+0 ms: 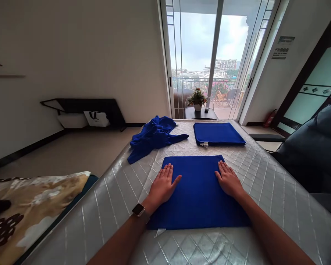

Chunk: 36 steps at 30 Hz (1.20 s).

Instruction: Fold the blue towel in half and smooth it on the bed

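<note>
A blue folded cloth (198, 195) lies flat before me, with a small white tag at its near left corner. My left hand (164, 184) rests palm down on its left side, fingers stretched out and thumb apart. On the right edge lies my right hand (228, 178), also flat with the fingers extended. Beyond it, to the right, sits a neat stack of folded blue cloth (219, 133) with white tags at its front. A crumpled blue cloth (156, 136) is heaped at the far left.
Everything blue lies on a silver quilted mattress (121, 195). A patterned blanket (38, 206) is at the left, a black leather chair (314, 147) at the right. Past the far edge stands a small table (200, 115) with a potted plant (198, 99), before sliding glass doors.
</note>
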### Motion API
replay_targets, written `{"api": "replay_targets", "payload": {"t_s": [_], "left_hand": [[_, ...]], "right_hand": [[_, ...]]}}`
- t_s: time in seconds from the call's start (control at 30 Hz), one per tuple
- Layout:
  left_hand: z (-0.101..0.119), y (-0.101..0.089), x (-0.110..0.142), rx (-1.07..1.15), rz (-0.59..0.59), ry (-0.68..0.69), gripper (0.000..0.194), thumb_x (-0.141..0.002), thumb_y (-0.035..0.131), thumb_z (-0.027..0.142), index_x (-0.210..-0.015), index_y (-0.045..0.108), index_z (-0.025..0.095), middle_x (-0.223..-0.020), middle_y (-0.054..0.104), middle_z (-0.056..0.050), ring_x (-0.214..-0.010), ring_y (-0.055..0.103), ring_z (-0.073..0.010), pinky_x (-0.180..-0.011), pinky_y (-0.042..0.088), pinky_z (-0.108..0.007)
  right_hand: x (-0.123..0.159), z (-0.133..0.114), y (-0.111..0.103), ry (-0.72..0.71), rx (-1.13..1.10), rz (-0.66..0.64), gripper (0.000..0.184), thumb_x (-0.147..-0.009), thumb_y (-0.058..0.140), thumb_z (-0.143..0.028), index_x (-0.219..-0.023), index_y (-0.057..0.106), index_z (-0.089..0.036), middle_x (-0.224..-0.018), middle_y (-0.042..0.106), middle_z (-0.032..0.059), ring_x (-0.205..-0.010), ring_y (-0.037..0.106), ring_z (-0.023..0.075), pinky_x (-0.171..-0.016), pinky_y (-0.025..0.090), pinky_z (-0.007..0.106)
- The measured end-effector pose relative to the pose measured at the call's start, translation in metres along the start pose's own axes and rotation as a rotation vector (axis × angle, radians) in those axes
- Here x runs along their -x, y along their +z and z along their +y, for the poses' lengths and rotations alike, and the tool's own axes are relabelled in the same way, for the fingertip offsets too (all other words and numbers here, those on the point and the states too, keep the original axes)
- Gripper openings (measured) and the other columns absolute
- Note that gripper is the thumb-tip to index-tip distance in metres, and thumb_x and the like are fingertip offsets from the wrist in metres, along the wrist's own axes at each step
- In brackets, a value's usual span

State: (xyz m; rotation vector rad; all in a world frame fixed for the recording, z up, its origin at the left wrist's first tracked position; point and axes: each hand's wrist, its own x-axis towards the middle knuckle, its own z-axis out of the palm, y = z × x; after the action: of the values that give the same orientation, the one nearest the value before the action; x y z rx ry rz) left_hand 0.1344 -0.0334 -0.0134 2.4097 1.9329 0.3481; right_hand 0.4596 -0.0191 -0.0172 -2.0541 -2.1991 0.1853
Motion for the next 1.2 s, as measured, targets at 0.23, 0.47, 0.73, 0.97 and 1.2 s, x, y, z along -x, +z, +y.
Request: {"api": "replay_targets", "payload": {"t_s": [0.23,0.47,0.73,0.97,1.2], "left_hand": [[0.006,-0.005,0.003,0.040,-0.001,-0.028,0.091,-0.099,0.014,0.072,-0.158,0.031,0.005,-0.167,0.026,-0.016,-0.156,0.022,-0.0264,-0.128,0.018,-0.044],[0.005,-0.002,0.003,0.069,0.019,-0.019,0.088,-0.099,0.014,0.071,-0.159,0.031,0.009,-0.166,0.028,-0.015,-0.155,0.024,-0.0278,-0.127,0.021,-0.046],[0.007,-0.004,0.003,0.048,0.033,-0.010,0.089,-0.099,0.013,0.069,-0.157,0.034,0.005,-0.165,0.031,-0.017,-0.155,0.025,-0.0279,-0.128,0.019,-0.045],[0.001,0.002,0.000,0.027,0.053,-0.008,0.089,-0.099,0.015,0.070,-0.158,0.034,0.006,-0.166,0.030,-0.016,-0.154,0.027,-0.0277,-0.127,0.022,-0.045],[-0.010,0.010,-0.003,0.012,0.064,0.010,0.086,-0.100,0.022,0.070,-0.158,0.034,0.008,-0.165,0.032,-0.016,-0.154,0.028,-0.0286,-0.127,0.025,-0.048]], "right_hand": [[-0.001,0.005,0.006,-0.017,0.048,0.014,0.071,-0.105,0.018,-0.047,-0.162,0.021,-0.007,-0.170,0.016,0.0081,-0.157,0.011,0.0194,-0.127,0.012,0.040],[0.000,0.005,0.002,-0.036,0.000,0.022,0.069,-0.105,0.020,-0.043,-0.162,0.022,-0.004,-0.169,0.017,0.0127,-0.157,0.011,0.0214,-0.127,0.015,0.042],[0.041,0.008,-0.004,-0.068,-0.002,0.056,0.068,-0.105,0.020,-0.044,-0.161,0.027,-0.006,-0.168,0.020,0.0130,-0.156,0.014,0.0223,-0.127,0.018,0.045],[0.061,-0.002,0.000,-0.055,-0.044,0.002,0.070,-0.106,0.019,-0.047,-0.161,0.024,-0.005,-0.168,0.018,0.0112,-0.156,0.012,0.0213,-0.128,0.015,0.042],[0.064,-0.012,-0.014,-0.013,-0.099,-0.067,0.069,-0.106,0.017,-0.049,-0.162,0.019,-0.009,-0.169,0.011,0.0057,-0.157,0.008,0.0194,-0.128,0.011,0.038]]}}
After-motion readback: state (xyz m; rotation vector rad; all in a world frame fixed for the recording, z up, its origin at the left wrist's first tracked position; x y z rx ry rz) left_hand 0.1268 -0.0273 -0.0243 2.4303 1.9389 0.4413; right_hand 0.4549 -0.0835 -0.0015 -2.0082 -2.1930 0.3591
